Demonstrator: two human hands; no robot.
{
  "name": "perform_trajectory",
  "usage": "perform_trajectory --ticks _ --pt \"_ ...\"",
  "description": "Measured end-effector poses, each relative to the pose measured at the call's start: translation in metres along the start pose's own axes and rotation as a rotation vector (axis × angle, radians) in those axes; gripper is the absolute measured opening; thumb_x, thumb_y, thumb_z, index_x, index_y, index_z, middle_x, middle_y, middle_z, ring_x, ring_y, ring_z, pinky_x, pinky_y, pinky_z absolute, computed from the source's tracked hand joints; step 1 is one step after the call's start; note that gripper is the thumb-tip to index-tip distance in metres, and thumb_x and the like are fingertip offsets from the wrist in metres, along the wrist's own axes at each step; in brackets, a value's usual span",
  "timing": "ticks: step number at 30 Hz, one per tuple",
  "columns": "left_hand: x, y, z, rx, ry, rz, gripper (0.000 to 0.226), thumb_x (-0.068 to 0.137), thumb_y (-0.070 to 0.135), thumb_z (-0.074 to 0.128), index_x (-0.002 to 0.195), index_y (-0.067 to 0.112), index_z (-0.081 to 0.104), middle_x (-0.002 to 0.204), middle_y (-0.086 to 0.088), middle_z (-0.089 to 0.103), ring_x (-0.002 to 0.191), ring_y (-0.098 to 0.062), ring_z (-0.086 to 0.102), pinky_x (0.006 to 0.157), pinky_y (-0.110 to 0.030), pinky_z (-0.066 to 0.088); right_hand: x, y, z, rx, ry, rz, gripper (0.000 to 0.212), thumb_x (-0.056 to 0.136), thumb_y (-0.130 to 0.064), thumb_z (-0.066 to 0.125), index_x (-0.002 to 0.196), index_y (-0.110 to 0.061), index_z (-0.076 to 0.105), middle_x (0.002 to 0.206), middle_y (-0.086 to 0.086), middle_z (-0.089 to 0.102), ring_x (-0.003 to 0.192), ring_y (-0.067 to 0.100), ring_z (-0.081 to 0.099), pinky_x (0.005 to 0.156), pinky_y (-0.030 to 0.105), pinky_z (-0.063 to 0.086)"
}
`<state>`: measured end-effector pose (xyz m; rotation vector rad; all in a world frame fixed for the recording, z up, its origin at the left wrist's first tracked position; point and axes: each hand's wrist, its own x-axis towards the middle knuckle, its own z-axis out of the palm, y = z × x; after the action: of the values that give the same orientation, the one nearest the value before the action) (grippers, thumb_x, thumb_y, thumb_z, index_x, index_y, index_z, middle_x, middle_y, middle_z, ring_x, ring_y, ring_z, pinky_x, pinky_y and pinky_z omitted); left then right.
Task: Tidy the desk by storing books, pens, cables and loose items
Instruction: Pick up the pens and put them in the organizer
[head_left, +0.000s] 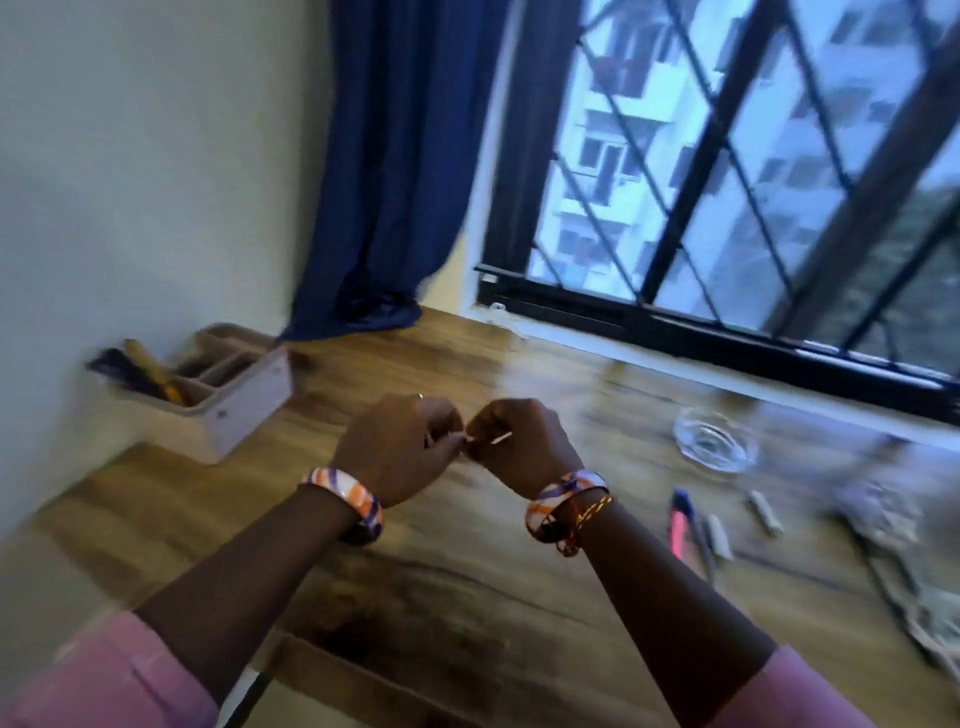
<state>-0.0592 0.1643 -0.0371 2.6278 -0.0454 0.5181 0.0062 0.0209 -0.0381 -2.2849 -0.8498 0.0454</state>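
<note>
A room in a home, likely a study corner: a wood-grain desk (467, 561) stands against a plain wall under a barred window (727, 171) with a blue curtain (395, 171), apartment blocks outside, and a desk organiser (234, 400) holding stationery

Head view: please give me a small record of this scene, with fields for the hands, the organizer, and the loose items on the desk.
left hand: pinches a small thin item, too blurred to name
right hand: pinches the same item
organizer: at the wall, far left on the desk, pens in one compartment
glass dish: right of the hands
loose pens: near the dish, lying flat
</note>
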Motion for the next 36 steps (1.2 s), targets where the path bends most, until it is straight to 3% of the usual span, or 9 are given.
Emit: perform_trajectory --ticks 5,12,18,22,24,26,30,33,36 --pt "0.005 0.075 0.090 0.051 -0.408 0.008 0.025 0.082 0.040 0.062 0.099 0.021 0.065 0.101 0.003 0.066 0.090 -0.015 0.060 0.075 -0.026 0.047 -0.090 0.082 -0.057 -0.119 0.130 0.329 0.004 0.074 -0.019 0.070 0.073 -0.022 0.068 0.075 -0.003 0.066 0.077 0.013 0.062 0.070 0.021 0.045" --pt "0.012 0.158 0.179 -0.006 -0.490 -0.075 0.033 0.080 0.055 0.058 0.088 0.023 0.058 0.105 -0.004 0.066 0.098 -0.024 0.061 0.075 -0.030 0.045 -0.192 0.149 -0.090 -0.172 0.193 0.586 0.031 0.069 -0.015 0.068 0.052 -0.033 0.048 0.081 0.004 0.069 0.083 0.023 0.065 0.076 0.031 0.052" --pt "0.031 0.155 0.186 0.078 -0.496 -0.123 0.027 0.078 0.035 0.062 0.097 0.017 0.063 0.111 -0.007 0.064 0.102 -0.025 0.060 0.084 -0.033 0.050 -0.202 0.167 -0.090 -0.147 0.185 0.643 0.013 0.078 -0.019 0.067 0.090 -0.022 0.063 0.080 -0.005 0.058 0.087 0.015 0.059 0.078 0.023 0.044" --pt "0.033 0.120 0.158 0.050 -0.603 -0.203 0.015 0.078 0.025 0.066 0.087 0.014 0.069 0.075 0.000 0.069 0.072 -0.012 0.064 0.059 -0.018 0.043 -0.176 0.160 -0.069 -0.089 0.251 0.644 0.028 0.084 -0.033 0.065 0.102 -0.011 0.065 0.091 0.008 0.068 0.093 0.021 0.062 0.081 0.030 0.048" --pt "0.031 0.098 0.144 -0.113 -0.668 -0.293 0.009 0.080 0.017 0.065 0.076 0.011 0.069 0.041 0.008 0.057 0.038 -0.001 0.052 0.039 -0.012 0.036 -0.158 0.154 -0.058 -0.112 0.251 0.642 0.029 0.084 -0.036 0.062 0.097 -0.011 0.067 0.098 0.013 0.069 0.096 0.025 0.063 0.079 0.030 0.047" --pt "0.031 0.077 0.126 -0.361 -0.695 -0.393 0.019 0.084 0.010 0.060 0.065 0.011 0.062 0.033 0.007 0.053 0.029 0.000 0.047 0.034 -0.011 0.034 -0.137 0.145 -0.045 -0.185 0.165 0.639 0.025 0.086 -0.032 0.058 0.094 -0.010 0.067 0.107 0.015 0.067 0.104 0.026 0.061 0.079 0.028 0.045" --pt "0.031 0.037 0.076 -0.894 -0.579 -0.568 0.022 0.091 0.000 0.049 0.070 0.005 0.054 0.044 -0.001 0.062 0.036 -0.005 0.057 0.035 -0.014 0.043 -0.092 0.120 -0.027 -0.333 -0.012 0.638 0.032 0.084 -0.031 0.056 0.102 -0.006 0.063 0.110 0.015 0.065 0.106 0.029 0.059 0.079 0.028 0.044" --pt "0.028 0.004 0.029 -0.966 -0.432 -0.536 0.012 0.087 -0.004 0.054 0.080 0.005 0.057 0.058 -0.003 0.069 0.047 -0.008 0.064 0.042 -0.017 0.049 -0.053 0.100 -0.019 -0.352 -0.151 0.641 0.035 0.079 -0.028 0.061 0.108 -0.008 0.060 0.111 0.011 0.064 0.105 0.027 0.060 0.074 0.026 0.044" --pt "0.029 -0.020 -0.020 -0.862 -0.242 -0.462 0.021 0.080 -0.009 0.063 0.093 0.006 0.056 0.067 -0.010 0.071 0.053 -0.012 0.067 0.047 -0.020 0.052 -0.008 0.080 0.000 -0.267 -0.290 0.605 0.022 0.072 -0.025 0.063 0.085 -0.008 0.068 0.064 0.000 0.066 0.065 0.016 0.063 0.060 0.025 0.046"
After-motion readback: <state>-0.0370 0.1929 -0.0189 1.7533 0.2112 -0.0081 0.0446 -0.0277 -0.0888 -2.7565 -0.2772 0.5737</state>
